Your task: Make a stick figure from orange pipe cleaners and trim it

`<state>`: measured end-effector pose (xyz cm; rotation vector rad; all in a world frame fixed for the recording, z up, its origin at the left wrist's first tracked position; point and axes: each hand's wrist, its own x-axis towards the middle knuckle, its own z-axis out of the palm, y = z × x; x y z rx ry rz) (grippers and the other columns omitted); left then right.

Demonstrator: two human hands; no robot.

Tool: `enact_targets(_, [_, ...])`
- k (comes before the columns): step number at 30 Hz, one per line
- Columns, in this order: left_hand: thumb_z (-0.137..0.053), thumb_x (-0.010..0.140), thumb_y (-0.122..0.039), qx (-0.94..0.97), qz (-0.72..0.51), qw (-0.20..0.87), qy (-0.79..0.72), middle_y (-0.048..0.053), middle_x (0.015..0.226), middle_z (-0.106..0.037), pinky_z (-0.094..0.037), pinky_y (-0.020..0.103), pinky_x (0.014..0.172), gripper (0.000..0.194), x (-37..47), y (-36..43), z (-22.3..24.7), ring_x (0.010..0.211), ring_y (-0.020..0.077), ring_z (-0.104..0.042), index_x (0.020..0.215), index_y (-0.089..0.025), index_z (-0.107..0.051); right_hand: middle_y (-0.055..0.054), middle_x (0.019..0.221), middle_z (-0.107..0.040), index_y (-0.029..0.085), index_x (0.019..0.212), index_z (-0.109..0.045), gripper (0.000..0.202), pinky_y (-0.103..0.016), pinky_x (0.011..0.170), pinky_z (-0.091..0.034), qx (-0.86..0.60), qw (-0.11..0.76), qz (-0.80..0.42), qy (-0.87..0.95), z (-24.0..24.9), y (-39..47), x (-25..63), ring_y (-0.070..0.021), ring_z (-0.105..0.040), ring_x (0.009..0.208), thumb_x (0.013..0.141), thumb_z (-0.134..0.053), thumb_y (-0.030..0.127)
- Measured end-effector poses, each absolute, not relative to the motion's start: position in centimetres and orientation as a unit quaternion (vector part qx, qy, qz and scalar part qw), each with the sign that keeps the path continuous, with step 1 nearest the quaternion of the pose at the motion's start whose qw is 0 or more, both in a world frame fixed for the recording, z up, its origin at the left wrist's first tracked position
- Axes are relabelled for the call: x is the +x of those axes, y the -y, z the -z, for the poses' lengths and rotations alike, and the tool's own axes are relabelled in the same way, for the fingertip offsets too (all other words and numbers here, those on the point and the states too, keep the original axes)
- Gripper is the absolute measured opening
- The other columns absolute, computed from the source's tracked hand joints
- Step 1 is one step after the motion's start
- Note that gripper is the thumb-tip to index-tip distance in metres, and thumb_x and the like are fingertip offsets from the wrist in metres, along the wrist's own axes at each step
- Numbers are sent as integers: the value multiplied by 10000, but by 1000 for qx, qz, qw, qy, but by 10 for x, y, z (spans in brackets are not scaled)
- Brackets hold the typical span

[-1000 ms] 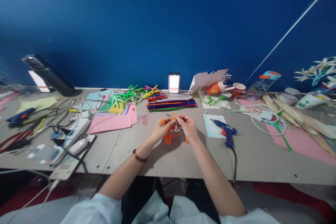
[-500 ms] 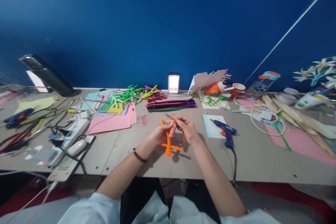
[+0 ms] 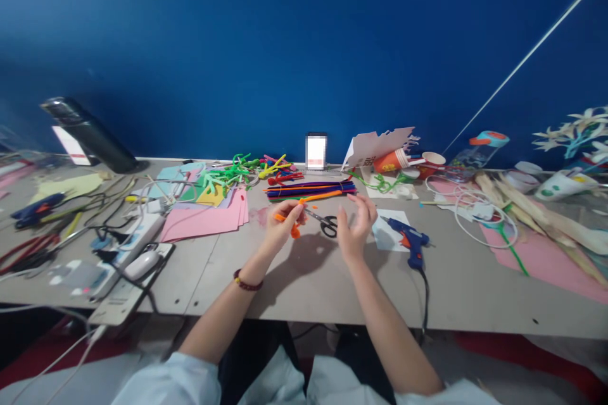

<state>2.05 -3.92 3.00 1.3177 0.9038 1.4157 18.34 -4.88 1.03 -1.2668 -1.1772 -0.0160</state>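
Observation:
My left hand (image 3: 284,223) is closed on an orange pipe-cleaner figure (image 3: 295,231), whose lower part hangs below the fingers. A long orange strand (image 3: 325,197) stretches from the fingertips of this hand toward the right. My right hand (image 3: 356,224) has its thumb and fingers apart, and the far end of the strand is close to its index fingertip. Black-handled scissors (image 3: 329,225) lie on the table between the hands, with their blades pointing at my left hand.
Behind the hands lies a bundle of coloured pipe cleaners (image 3: 308,190). Green pipe-cleaner pieces (image 3: 228,174) and pink paper (image 3: 204,221) are at left. A blue glue gun (image 3: 414,242) with a cord rests at right. A power strip (image 3: 128,253) stands at far left.
My left hand has moved up and left with the orange figure. My right hand has moved right and opened. The scissors now show between the hands, and an orange strand is stretched out.

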Motion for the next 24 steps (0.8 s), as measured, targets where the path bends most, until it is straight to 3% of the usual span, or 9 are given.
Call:
enact_targets(3, [-564,822,-371,597,-601,336,-412,9,634,-615,-467,227,551,220,20,39,-27,564,105,-572,834,-168,-647,-98,1018,-567,200,956,-602,195,-412,899,-413,-527,655,-52,539,-10,48,182,-225,-525,1008,815,-525,311])
enact_targets(6, [-554,837,-302,674,-589,177,-408,29,677,-645,-466,232,575,163,20,38,-23,607,115,-590,829,-172,-651,-58,870,-614,203,849,-637,157,-336,770,-460,-477,637,-209,568,-8,48,177,-185,-572,836,813,-540,321])
enact_targets(10, [-565,828,-244,751,-550,44,-362,64,780,-692,-465,263,634,126,20,35,-14,699,148,-621,849,-186,-674,-47,876,-645,206,844,-667,172,-303,736,-459,-432,607,-377,551,-6,47,172,-170,-588,814,777,-600,349])
enact_targets(18, [-576,809,-335,760,-491,157,-396,106,865,-687,-428,322,746,204,16,37,-11,827,220,-623,945,-245,-698,-55,893,-660,203,815,-677,215,-287,665,-457,-460,582,-419,524,-3,45,173,-171,-578,781,718,-652,393])
enact_targets(24, [-561,805,-334,750,-483,210,-400,108,866,-675,-417,337,767,181,19,39,-12,816,217,-594,871,-238,-699,-53,877,-642,202,806,-652,210,-276,633,-447,-455,573,-427,531,-5,46,173,-167,-564,768,730,-623,396])
